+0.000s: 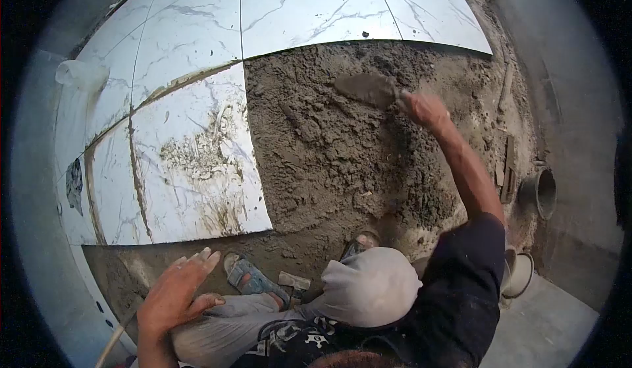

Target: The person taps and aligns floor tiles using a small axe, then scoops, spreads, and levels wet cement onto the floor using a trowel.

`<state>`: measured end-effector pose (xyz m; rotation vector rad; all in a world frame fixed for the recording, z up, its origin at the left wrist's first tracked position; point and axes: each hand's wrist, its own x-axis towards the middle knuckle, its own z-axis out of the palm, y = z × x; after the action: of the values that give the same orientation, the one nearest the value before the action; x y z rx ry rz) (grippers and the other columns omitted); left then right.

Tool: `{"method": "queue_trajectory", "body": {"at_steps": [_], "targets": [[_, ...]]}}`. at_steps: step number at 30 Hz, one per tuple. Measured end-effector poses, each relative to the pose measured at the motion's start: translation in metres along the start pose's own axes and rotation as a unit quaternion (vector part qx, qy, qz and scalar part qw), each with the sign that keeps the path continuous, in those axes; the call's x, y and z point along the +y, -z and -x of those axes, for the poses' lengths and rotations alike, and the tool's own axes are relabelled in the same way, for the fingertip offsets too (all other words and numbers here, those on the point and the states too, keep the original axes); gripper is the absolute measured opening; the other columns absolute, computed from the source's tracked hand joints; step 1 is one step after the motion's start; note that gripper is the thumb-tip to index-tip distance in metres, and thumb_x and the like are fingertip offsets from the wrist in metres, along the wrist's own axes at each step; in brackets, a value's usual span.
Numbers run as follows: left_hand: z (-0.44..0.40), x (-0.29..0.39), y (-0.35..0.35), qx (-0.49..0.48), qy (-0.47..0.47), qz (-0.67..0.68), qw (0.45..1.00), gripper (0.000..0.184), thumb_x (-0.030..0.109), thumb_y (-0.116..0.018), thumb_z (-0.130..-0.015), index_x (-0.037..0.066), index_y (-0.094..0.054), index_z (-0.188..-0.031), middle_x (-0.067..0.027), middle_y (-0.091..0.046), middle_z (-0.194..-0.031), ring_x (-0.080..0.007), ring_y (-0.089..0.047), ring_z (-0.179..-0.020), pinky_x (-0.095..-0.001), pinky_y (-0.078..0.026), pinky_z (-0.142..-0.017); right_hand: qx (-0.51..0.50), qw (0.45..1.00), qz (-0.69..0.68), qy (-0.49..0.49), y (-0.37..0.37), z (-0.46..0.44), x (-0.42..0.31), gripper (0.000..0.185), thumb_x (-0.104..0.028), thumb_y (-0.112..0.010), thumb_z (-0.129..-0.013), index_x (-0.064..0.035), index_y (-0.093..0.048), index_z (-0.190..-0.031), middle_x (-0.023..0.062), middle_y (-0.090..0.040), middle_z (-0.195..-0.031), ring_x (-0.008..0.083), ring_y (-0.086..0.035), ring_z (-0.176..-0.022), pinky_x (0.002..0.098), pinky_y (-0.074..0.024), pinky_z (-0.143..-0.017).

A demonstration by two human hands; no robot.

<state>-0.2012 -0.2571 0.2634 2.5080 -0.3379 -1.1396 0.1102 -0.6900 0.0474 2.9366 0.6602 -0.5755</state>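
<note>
My right hand [426, 109] is closed round the handle of a trowel [367, 89]. The trowel's grey blade lies over rough, damp mortar [316, 157], near the edge of the white marbled tiles [309, 6]. My left hand [174, 292] holds nothing; its fingers are stretched out above my left leg, thumb apart. Just beyond it is the front edge of a laid tile [164, 203] smeared with brown slurry. Between my sandalled feet lies a small tool with a pale flat head [294, 280], its handle partly hidden.
At the right wall stand a round, open-ended grey pipe or container [545, 193] and a pale one [519, 276]. Wood scraps [508, 167] lie beside them. On the left tiles is a translucent plastic object [82, 73]. A thin hose or stick [110, 345] runs near my left wrist.
</note>
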Motion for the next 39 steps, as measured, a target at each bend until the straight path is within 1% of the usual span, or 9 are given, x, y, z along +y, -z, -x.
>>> {"method": "queue_trajectory", "body": {"at_steps": [4,7,18,21,26,31,34,36,39], "targets": [[0.001,0.001,0.001,-0.009,0.009,0.009,1.000,0.075,0.036,-0.064,-0.076,0.003,-0.031,-0.135,-0.0242,-0.039,-0.132,-0.0374,-0.038,-0.123,-0.0449,-0.030,-0.102,0.105,0.994,-0.012,0.006,-0.013,-0.024,0.044,0.029,-0.033,-0.043,-0.091,-0.0069,-0.054,-0.099,0.0197,-0.060,-0.077,0.0388,-0.059,-0.075,0.0489,-0.0463,-0.066],[0.005,0.004,0.001,-0.030,0.031,0.007,0.999,0.075,0.036,-0.064,-0.076,0.003,-0.031,-0.135,-0.0241,-0.038,-0.132,-0.0371,-0.037,-0.124,-0.0453,-0.029,-0.102,0.031,0.998,0.031,0.043,-0.024,-0.015,0.051,0.028,-0.032,-0.044,-0.091,-0.0083,-0.056,-0.099,0.0190,-0.061,-0.081,0.0384,-0.059,-0.078,0.0487,-0.0466,-0.067],[0.005,0.000,-0.002,-0.017,0.030,0.022,0.999,0.073,0.037,-0.064,-0.077,0.002,-0.033,-0.133,-0.0234,-0.040,-0.132,-0.0377,-0.037,-0.123,-0.0458,-0.029,-0.103,0.128,0.985,-0.081,-0.087,-0.046,-0.020,0.078,0.037,-0.039,-0.042,-0.091,-0.0062,-0.056,-0.098,0.0182,-0.061,-0.081,0.0373,-0.059,-0.074,0.0453,-0.0460,-0.065],[0.007,-0.004,-0.004,-0.035,0.029,0.022,0.999,0.074,0.037,-0.064,-0.077,0.001,-0.033,-0.133,-0.0243,-0.039,-0.132,-0.0379,-0.037,-0.124,-0.0458,-0.029,-0.103,0.149,0.937,-0.289,-0.127,-0.059,-0.015,0.065,0.041,-0.040,-0.040,-0.092,-0.0010,-0.053,-0.092,0.0141,-0.058,-0.074,0.0296,-0.058,-0.069,0.0431,-0.0442,-0.062],[0.002,-0.005,-0.002,-0.050,0.036,0.015,0.998,0.074,0.038,-0.063,-0.078,-0.001,-0.033,-0.133,-0.0260,-0.038,-0.133,-0.0379,-0.035,-0.125,-0.0456,-0.027,-0.104,0.078,0.712,-0.672,-0.188,-0.055,-0.039,0.010,0.045,-0.042,-0.039,-0.093,0.0008,-0.050,-0.088,0.0081,-0.047,-0.066,0.0206,-0.055,-0.068,0.0359,-0.0460,-0.051],[0.000,-0.007,0.000,-0.039,0.010,0.009,0.999,0.074,0.039,-0.063,-0.078,0.000,-0.032,-0.133,-0.0255,-0.037,-0.133,-0.0377,-0.035,-0.126,-0.0456,-0.027,-0.104,0.032,0.912,-0.407,-0.040,-0.035,-0.058,-0.029,0.043,-0.035,-0.039,-0.092,0.0058,-0.053,-0.093,0.0170,-0.059,-0.080,0.0259,-0.056,-0.070,0.0426,-0.0437,-0.069],[0.002,-0.005,0.001,-0.048,0.013,0.024,0.998,0.074,0.038,-0.063,-0.078,0.001,-0.032,-0.134,-0.0253,-0.037,-0.134,-0.0378,-0.035,-0.126,-0.0455,-0.026,-0.104,0.042,0.968,-0.228,-0.093,-0.025,-0.064,-0.008,0.042,-0.035,-0.039,-0.092,0.0044,-0.052,-0.087,0.0141,-0.057,-0.075,0.0252,-0.052,-0.067,0.0427,-0.0418,-0.065],[0.007,-0.003,-0.001,-0.059,0.033,0.033,0.997,0.074,0.038,-0.063,-0.078,0.001,-0.032,-0.134,-0.0252,-0.037,-0.134,-0.0379,-0.035,-0.126,-0.0453,-0.026,-0.104,0.054,0.983,-0.166,-0.064,-0.031,-0.069,0.041,0.042,-0.035,-0.040,-0.092,0.0039,-0.050,-0.082,0.0119,-0.052,-0.067,0.0239,-0.048,-0.061,0.0425,-0.0404,-0.059],[0.012,-0.007,-0.003,-0.031,0.055,0.028,0.998,0.074,0.036,-0.064,-0.077,0.001,-0.032,-0.134,-0.0252,-0.037,-0.133,-0.0382,-0.035,-0.125,-0.0448,-0.026,-0.104,0.067,0.939,-0.268,-0.204,-0.033,-0.055,0.069,0.042,-0.035,-0.041,-0.092,0.0043,-0.051,-0.082,0.0126,-0.048,-0.060,0.0233,-0.049,-0.057,0.0427,-0.0415,-0.055]]}}
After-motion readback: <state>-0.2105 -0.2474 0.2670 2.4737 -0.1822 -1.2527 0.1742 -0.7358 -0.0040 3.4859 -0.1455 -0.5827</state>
